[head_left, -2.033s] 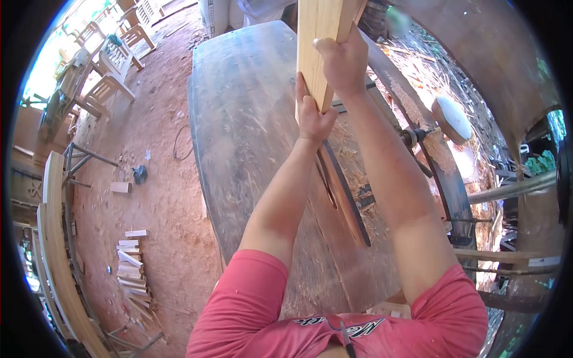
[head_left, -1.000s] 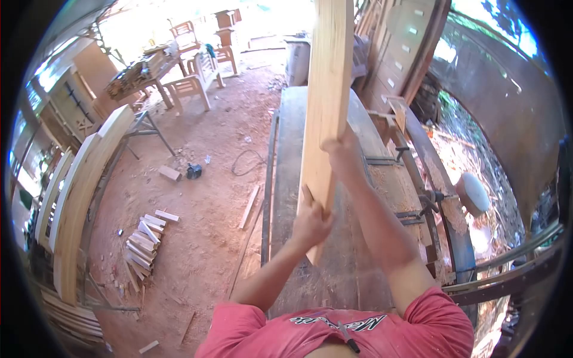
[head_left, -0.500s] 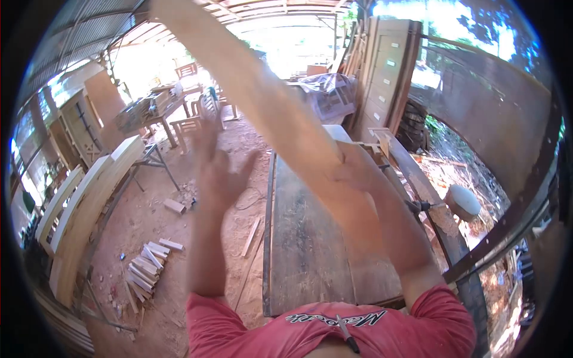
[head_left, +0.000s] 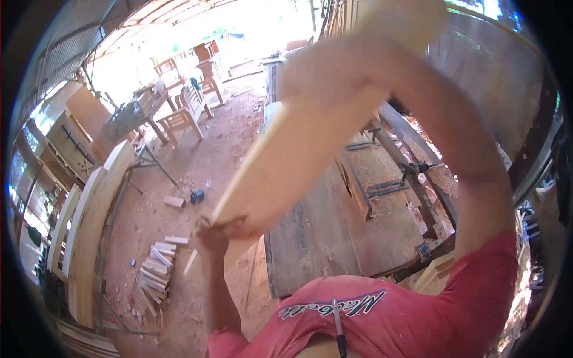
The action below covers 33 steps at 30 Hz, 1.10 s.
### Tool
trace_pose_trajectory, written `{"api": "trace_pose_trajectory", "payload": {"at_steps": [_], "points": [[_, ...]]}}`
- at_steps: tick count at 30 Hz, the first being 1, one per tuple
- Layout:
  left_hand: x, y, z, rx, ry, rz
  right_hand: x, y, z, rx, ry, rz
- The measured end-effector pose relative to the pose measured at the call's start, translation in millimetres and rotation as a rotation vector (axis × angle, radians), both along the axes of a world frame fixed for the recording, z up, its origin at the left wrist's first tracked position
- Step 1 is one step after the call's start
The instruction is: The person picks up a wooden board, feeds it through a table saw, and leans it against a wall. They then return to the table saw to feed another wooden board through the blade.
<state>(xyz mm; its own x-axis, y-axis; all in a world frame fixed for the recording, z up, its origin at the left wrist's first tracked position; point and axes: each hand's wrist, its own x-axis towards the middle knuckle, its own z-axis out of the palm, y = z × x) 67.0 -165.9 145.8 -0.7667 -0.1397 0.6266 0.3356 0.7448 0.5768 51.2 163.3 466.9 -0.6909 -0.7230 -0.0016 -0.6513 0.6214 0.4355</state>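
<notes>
A long, wide wooden board (head_left: pixel 292 158) is held up at a slant across the middle of the view. Near its lower end, my left hand (head_left: pixel 216 234) is closed on the board's edge. Higher up and nearer the camera, my right hand (head_left: pixel 328 68) is wrapped over the board, blurred by motion. Below the board lies a wooden workbench (head_left: pixel 322 238), partly hidden by it. A narrow wood piece (head_left: pixel 356 186) rests on the bench top.
Several thick planks (head_left: pixel 95 221) lie on a stand at the left. Cut wood strips (head_left: pixel 157 271) are piled on the dusty floor, near a small block (head_left: pixel 174 201). Wooden chairs (head_left: pixel 186 113) stand farther back. A metal clamp (head_left: pixel 415 170) sits at the bench's right side.
My left hand was open and off the board; now it grips the lower end. The board has swung to slant the other way, with my right hand raised. The view has shifted.
</notes>
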Motion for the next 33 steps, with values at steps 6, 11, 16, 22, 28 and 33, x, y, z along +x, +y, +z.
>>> {"api": "trace_pose_trajectory", "payload": {"at_steps": [6,11,16,22,28,33], "points": [[-41,88,84,0.408,-0.175,-0.282,-3,45,-20,-1.197,1.083,0.332],[-57,183,98,0.651,-0.375,-0.547,29,27,-158,-1.905,-0.199,0.019],[-103,300,44,0.884,-0.292,-0.846,50,49,-173,-1.925,-0.132,-0.167],[-109,334,17,0.405,-0.285,-0.949,47,85,-219,-1.781,0.266,-0.333],[-21,298,-82,0.189,-0.103,-1.241,60,94,-224,-1.820,0.312,-0.323],[-29,346,-109,0.123,-0.105,-1.026,40,103,-232,-1.732,0.359,-0.356]]}}
